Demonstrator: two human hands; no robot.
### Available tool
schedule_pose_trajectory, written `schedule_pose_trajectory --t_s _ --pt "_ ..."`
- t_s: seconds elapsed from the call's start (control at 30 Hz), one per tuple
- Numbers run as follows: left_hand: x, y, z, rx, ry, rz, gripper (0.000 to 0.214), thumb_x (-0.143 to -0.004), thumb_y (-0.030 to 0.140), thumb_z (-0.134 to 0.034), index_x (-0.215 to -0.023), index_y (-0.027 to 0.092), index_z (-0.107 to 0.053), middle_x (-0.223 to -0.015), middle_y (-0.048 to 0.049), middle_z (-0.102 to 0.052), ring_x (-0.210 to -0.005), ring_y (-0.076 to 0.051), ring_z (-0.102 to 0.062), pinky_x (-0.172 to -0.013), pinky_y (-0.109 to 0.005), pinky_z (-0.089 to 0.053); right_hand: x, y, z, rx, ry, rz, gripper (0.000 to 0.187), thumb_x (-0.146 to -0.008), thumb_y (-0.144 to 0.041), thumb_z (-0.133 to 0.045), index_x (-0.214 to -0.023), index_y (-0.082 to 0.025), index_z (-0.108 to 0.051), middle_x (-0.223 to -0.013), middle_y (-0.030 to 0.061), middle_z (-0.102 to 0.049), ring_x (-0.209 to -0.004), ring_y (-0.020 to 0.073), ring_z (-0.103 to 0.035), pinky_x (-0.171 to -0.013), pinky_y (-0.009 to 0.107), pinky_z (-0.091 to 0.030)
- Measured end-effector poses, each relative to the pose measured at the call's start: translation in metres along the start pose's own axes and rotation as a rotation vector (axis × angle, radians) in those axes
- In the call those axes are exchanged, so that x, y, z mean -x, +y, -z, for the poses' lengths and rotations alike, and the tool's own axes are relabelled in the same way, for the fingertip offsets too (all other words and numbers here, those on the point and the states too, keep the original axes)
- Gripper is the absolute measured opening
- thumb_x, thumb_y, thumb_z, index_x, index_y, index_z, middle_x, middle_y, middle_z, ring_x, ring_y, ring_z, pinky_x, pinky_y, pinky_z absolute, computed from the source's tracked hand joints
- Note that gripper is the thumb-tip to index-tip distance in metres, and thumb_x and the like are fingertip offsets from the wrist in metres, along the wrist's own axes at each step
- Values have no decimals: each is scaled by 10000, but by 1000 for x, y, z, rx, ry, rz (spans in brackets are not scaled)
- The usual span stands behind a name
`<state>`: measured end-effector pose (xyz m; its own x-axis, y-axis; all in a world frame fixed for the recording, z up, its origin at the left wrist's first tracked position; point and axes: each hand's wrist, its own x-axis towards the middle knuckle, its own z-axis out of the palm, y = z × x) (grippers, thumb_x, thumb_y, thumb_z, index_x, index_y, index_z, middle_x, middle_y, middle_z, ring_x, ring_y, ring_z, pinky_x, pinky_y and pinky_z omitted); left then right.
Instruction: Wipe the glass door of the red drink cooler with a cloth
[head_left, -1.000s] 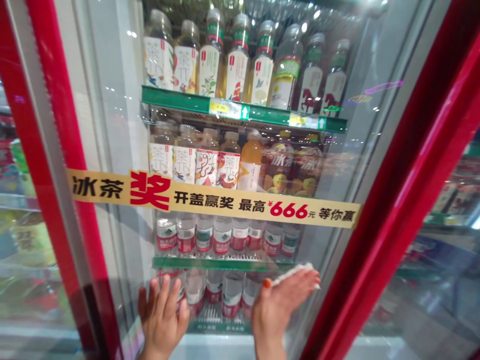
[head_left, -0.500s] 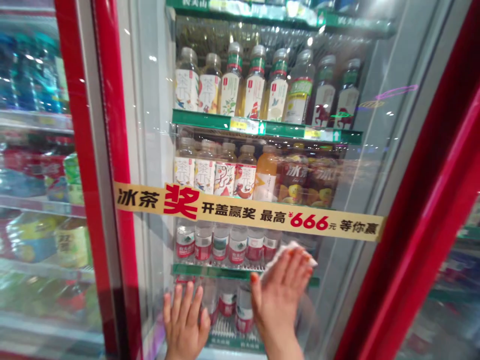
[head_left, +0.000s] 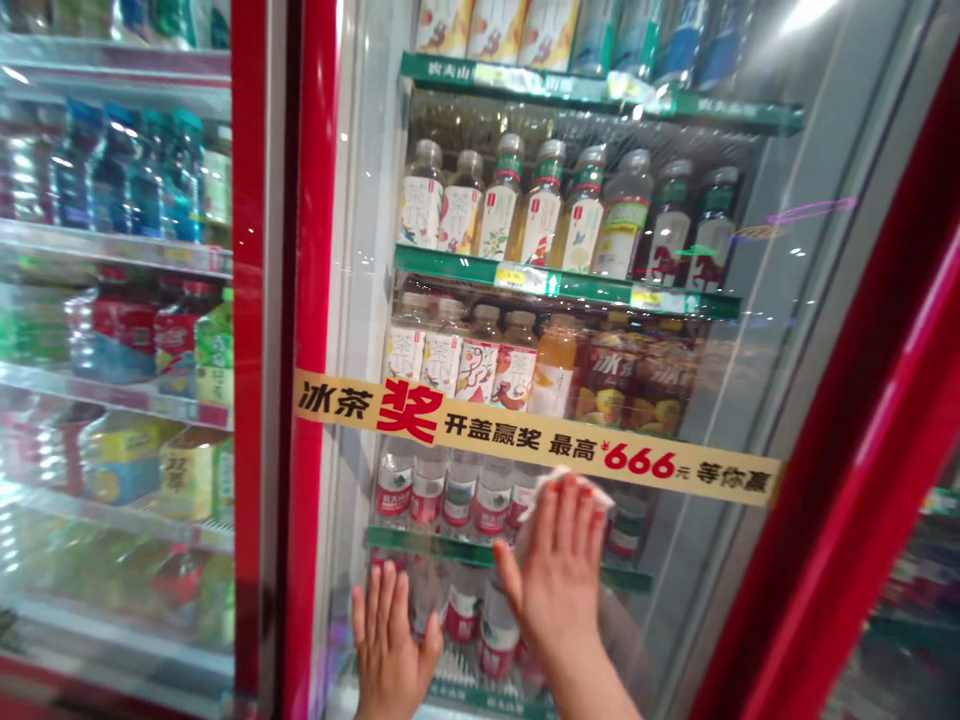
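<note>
My right hand (head_left: 555, 580) presses a white cloth (head_left: 571, 494) flat against the glass fridge door (head_left: 356, 300), with the cloth showing at the fingertips just under a yellow promotional strip (head_left: 536, 436). The nails on this hand are painted orange-red. My left hand (head_left: 391, 640) lies open and flat on the same glass, low down and holding nothing. Behind the glass stand shelves of bottled tea (head_left: 499, 205) and bottled water (head_left: 427, 490). My hands hide the lowest row of bottles in part.
A red door frame (head_left: 315, 250) runs up the left of this door. A neighbouring fridge (head_left: 112, 300) full of bottled drinks stands beyond it. Another red frame (head_left: 847, 440) slants along the right side. Green shelf edges carry price tags.
The fridge door has slid rightward in view as my head turned. My right hand and the cloth sit further left along the yellow strip, and the cloth is closer beneath it.
</note>
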<state>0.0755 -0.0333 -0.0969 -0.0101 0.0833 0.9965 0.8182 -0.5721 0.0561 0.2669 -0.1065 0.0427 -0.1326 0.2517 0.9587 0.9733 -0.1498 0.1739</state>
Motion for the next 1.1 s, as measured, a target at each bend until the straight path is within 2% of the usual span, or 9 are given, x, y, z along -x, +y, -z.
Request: schedule_pose_trajectory --t_s 0.1,0.17,0.3,0.4,0.6,0.73,0.87,0.97,1.1 --pt "12 3 -2 -24 -30 107 823 -1034 289 -556 -1744 88 -191 -1833 -185 -198 -1738 -284 -148 -1433 -569 -111 41 -26 -4 -114 -31 432 797 -1057 -683 -443 -1658 -162 -481 -1827 42 -290 -1731 261 -152 -1430 403 -110" --pt "17 6 -4 -43 -49 157 842 -1023 286 -571 -1748 100 -185 -1828 -197 -209 -1737 -311 -149 -1425 -623 -127 60 -17 2 -134 -33 539 727 -1075 -659 -399 -1627 -207 -533 -1811 -18 -318 -1729 221 -151 -1426 365 -106" --pt "21 8 -5 -16 -42 170 867 -999 243 -606 -1751 124 -191 -1833 -187 -213 -1735 -311 -162 -1427 -628 -139 25 11 16 -37 -28 200 831 -1107 -528 -435 -1738 -32 -219 -1831 172 -148 -1738 298 -75 -1422 500 -78" --pt "29 5 -4 52 -23 222 863 -998 189 -588 -1755 138 -175 -1844 -197 -178 -1734 -302 -167 -1420 -620 -182 -21 -10 12 -37 17 0 863 -1123 -537 -411 -1736 7 -138 -1826 217 -77 -1737 327 4 -1409 573 -78" --pt "52 -12 -5 107 6 323 803 -1024 147 -499 -1760 173 -179 -1861 -177 -128 -1733 -251 -166 -1394 -492 -313 -7 -77 -6 -307 -37 428 609 -1134 -547 -381 -1626 -217 -523 -1757 -71 -419 -1691 116 -237 -1391 279 -146" --pt "28 -8 2 152 12 205 811 -1010 150 -537 -1756 190 -219 -1858 -150 -160 -1719 -255 -222 -1375 -444 -358 2 -75 -2 -342 -40 451 563 -1109 -461 -417 -1586 -209 -578 -1702 -61 -506 -1624 119 -400 -1358 243 -254" --pt "-21 12 7 185 -61 -45 718 -1064 223 -398 -1743 85 -207 -1830 -162 -235 -1698 -212 -281 -1386 -361 -298 -14 -46 18 -387 -77 571 656 -1029 -376 -447 -1650 -166 -492 -1722 -24 -480 -1660 136 -337 -1365 286 -277" --pt "-49 15 6 36 -86 -191 738 -1059 287 -439 -1739 91 -230 -1818 -140 -256 -1720 -238 -211 -1433 -433 -159 -13 6 40 -280 -67 601 782 -903 -219 -488 -1681 -154 -440 -1753 4 -421 -1697 192 -263 -1416 406 -156" --pt "-83 -5 6 -121 -59 -28 805 -1065 381 -476 -1744 66 -179 -1831 -196 -183 -1740 -312 -112 -1436 -551 -106 15 102 57 -62 5 380 875 -922 -149 -519 -1754 -151 -250 -1829 74 -229 -1728 265 -163 -1420 507 -87"
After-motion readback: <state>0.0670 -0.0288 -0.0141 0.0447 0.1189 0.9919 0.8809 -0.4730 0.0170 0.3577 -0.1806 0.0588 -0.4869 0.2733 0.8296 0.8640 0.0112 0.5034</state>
